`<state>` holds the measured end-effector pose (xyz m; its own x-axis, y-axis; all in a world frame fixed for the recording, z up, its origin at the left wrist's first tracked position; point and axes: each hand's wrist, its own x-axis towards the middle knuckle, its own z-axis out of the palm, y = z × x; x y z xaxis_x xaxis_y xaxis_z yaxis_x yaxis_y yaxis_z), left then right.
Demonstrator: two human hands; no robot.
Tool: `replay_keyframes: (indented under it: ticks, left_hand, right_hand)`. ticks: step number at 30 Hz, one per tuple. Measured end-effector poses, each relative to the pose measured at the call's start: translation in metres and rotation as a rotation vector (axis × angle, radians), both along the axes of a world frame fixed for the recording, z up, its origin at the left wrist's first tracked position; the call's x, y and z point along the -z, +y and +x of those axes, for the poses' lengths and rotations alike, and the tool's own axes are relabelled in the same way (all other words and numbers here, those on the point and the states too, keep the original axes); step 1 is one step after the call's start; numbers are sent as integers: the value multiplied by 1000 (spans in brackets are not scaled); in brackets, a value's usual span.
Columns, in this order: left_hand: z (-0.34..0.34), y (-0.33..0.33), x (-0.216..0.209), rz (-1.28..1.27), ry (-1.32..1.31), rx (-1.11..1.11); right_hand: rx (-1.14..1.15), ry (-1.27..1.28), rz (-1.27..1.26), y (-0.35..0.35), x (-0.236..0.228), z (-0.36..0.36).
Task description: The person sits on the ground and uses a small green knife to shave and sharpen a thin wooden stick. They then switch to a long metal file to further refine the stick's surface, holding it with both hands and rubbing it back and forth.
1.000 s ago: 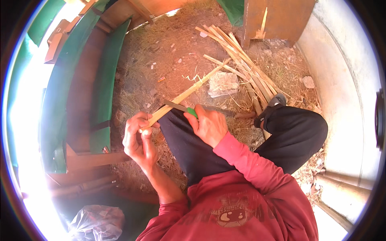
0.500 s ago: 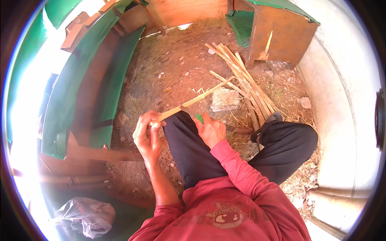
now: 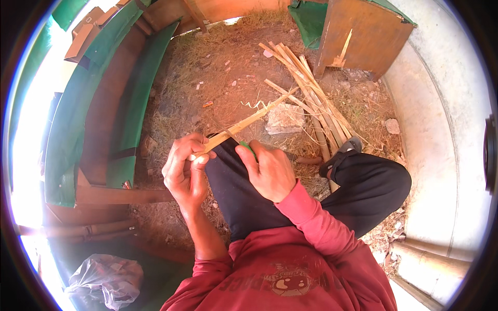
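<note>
looks like a makeshift work shed: dirt floor (image 3: 223, 78) with dry straw (image 3: 365, 101), wooden shelving (image 3: 106, 111) draped in green sheeting (image 3: 141, 98) at left, wooden cabinet (image 3: 365, 39), pale wall (image 3: 441, 140) at right, split bamboo strips (image 3: 322, 103) piled by a stone block (image 3: 285, 118).

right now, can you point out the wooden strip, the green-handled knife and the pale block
Wooden strip (image 3: 250, 120), head view: middle of its length.
Green-handled knife (image 3: 247, 147), head view: its handle.
Pale block (image 3: 285, 116), head view: its upper face.

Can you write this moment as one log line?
left hand: holds bamboo strip | right hand: grips green-handled knife | knife: across strip | more strips: piled on ground
</note>
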<state>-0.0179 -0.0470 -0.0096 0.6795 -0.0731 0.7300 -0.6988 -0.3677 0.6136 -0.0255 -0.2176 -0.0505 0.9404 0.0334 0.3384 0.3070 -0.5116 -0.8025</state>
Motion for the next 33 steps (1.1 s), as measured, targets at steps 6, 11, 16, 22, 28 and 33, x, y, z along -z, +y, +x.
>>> replay_keyframes:
  ticks: [6, 11, 16, 22, 28, 33]
  left_hand:
    - [2, 0, 3, -45, -52, 8]
    - [3, 4, 2, 19, -40, -122]
    - [8, 12, 11, -80, -88, -72]
    - [3, 5, 6, -46, -26, -29]
    - [-8, -13, -1, -30, -88, -203]
    - [-6, -24, 4, -55, -88, -347]
  right_hand:
    - [188, -86, -196, 4, 23, 17]
    - [319, 162, -378, -32, 110, 32]
    - [327, 251, -285, -55, 113, 17]
    - [-89, 39, 149, -2, 8, -10]
    - [-157, 57, 236, 14, -14, -16]
    - [39, 69, 93, 17, 14, -4]
